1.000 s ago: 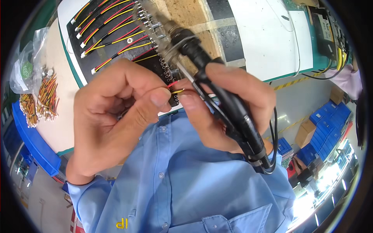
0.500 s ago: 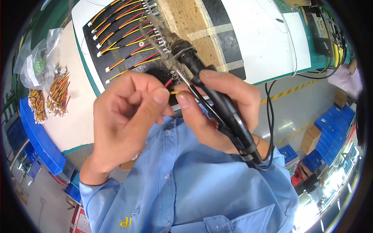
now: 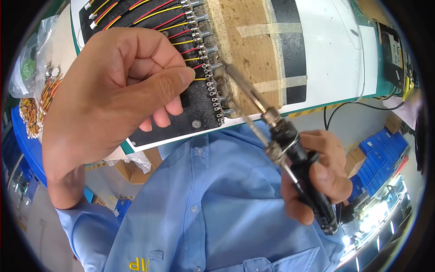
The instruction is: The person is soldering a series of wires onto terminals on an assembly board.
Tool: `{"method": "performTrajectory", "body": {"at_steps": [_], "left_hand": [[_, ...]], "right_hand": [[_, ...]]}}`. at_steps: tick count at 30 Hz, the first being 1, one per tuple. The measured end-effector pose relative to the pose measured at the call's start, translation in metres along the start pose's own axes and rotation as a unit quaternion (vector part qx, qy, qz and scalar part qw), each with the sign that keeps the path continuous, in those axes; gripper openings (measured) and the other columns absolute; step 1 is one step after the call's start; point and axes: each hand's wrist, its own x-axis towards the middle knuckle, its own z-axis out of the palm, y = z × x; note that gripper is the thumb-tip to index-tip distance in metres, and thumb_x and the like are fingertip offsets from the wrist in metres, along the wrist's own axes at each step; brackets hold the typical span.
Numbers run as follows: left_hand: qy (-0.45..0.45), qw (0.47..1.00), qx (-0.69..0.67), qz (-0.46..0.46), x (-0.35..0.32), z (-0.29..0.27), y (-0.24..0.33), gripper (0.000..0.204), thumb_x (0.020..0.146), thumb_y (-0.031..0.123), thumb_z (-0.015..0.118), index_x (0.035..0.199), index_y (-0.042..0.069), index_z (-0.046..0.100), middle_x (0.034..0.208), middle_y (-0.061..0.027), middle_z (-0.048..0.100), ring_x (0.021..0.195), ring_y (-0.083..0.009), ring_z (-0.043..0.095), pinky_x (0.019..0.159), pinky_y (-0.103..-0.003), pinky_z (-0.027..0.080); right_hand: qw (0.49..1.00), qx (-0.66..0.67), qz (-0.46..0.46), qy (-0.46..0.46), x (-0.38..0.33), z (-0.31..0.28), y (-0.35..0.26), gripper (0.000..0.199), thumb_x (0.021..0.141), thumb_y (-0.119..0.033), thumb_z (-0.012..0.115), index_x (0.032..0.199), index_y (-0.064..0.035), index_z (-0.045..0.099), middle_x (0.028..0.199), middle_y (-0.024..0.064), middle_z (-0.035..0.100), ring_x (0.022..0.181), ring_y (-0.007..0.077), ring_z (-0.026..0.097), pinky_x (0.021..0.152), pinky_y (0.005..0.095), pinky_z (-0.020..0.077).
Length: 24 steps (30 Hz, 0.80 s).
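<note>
Right hand [image 3: 317, 174] gripping soldering iron [image 3: 272, 127], tip at terminals [image 3: 213, 86] (beyond grip)

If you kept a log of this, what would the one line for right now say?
left hand: pinching yellow wire on black jig | right hand: gripping soldering iron, tip at terminal row

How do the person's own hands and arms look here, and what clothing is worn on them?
Both hands are bare: no gloves, rings or watch show. The left hand is large in view, and its wrist runs into a light blue shirt cuff. The right hand appears smaller, its wrist hidden. The light blue shirt has small buttons and a yellow embroidered mark near the lower edge.
</note>
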Motion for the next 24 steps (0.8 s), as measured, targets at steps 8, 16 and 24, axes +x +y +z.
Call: {"method": "performTrajectory", "body": {"at_steps": [8, 16, 24], "left_hand": [[0.0, 0.999, 0.019, -0.034, 0.003, -0.001, 0.006, 0.011, 0.088, 0.009, 0.063, 0.081, 0.002, 0.059, 0.062, -0.0041, 0.062, 0.048, -0.0058, 0.055, 0.041, -0.017, 0.04], [0.001, 1.0, 0.003, -0.02, 0.004, 0.0, 0.002, 0.012, 0.088, 0.009, 0.063, 0.079, 0.002, 0.058, 0.061, -0.0041, 0.062, 0.046, -0.0059, 0.054, 0.041, -0.017, 0.04], [0.069, 0.997, 0.022, -0.002, -0.002, 0.013, 0.008, 0.012, 0.089, 0.008, 0.062, 0.08, 0.002, 0.058, 0.061, -0.0039, 0.062, 0.046, -0.0049, 0.054, 0.04, -0.016, 0.04]], "right_hand": [[1.0, -0.006, 0.022, -0.004, 0.004, 0.005, 0.001, 0.058, 0.092, -0.055, 0.05, 0.111, -0.0008, 0.05, 0.053, 0.0063, 0.053, 0.045, 0.0221, 0.054, 0.038, 0.0312, 0.0364], [0.999, -0.005, 0.015, 0.046, 0.004, 0.011, 0.001, 0.062, 0.089, -0.055, 0.053, 0.107, 0.0037, 0.06, 0.052, 0.0082, 0.056, 0.051, 0.0235, 0.061, 0.039, 0.0289, 0.0463], [1.0, -0.009, 0.023, -0.003, 0.005, 0.007, 0.001, 0.057, 0.092, -0.054, 0.05, 0.109, 0.0001, 0.053, 0.049, 0.0042, 0.048, 0.041, 0.0213, 0.052, 0.037, 0.0303, 0.0345]]}}
